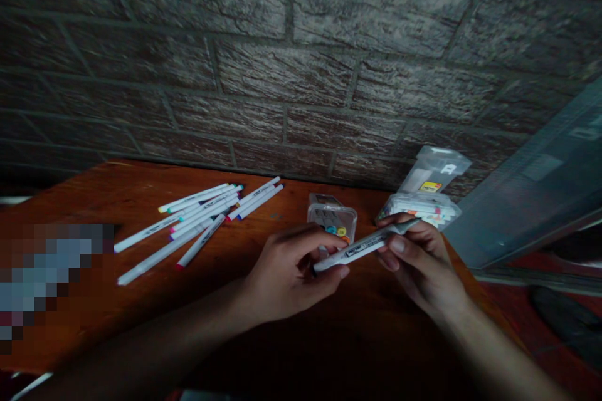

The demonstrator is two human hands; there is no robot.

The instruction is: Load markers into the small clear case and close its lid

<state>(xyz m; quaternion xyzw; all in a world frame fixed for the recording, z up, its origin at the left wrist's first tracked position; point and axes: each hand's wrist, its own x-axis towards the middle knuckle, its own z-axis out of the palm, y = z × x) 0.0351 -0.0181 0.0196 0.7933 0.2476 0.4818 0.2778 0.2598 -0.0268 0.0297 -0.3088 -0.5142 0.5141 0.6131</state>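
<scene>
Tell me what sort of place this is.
Probably a drawing spot, perhaps indoors: a wooden table stands by a brick-patterned wall, with loose markers lying on it.

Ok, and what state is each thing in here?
Held marker: off the table, slanting
Right grip: closed on the held marker
Left grip: curled around the marker's dark end, contact unclear
Loose markers: lying spread on the table
Middle case: coloured round ends inside, open or shut unclear
Right case: lid raised, white markers inside
</scene>
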